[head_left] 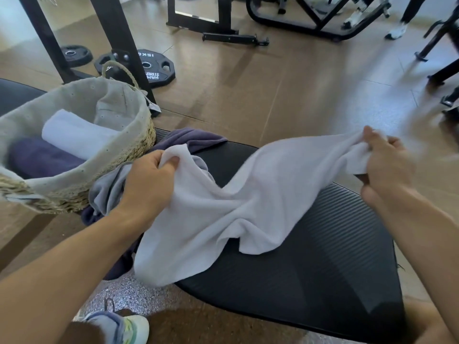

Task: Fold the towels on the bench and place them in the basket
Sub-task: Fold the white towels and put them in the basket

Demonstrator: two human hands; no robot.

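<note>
A white towel (248,202) hangs stretched between both hands above the black padded bench (310,264). My left hand (149,180) grips one corner near the basket, and my right hand (387,162) pinches the opposite corner at the right. The towel's lower edge sags onto the bench. A dark purple towel (193,137) and a pale grey cloth (109,187) lie crumpled on the bench behind my left hand. The woven basket (124,150) with a grey liner sits at the left, holding a rolled white towel (74,137) and a dark purple one (42,157).
Weight plates (154,68) and a black rack frame (116,38) stand on the wooden floor behind the basket. More gym machine frames (310,18) lie farther back, with another person's feet (397,33) at top right. My shoe (124,326) shows at the bottom left.
</note>
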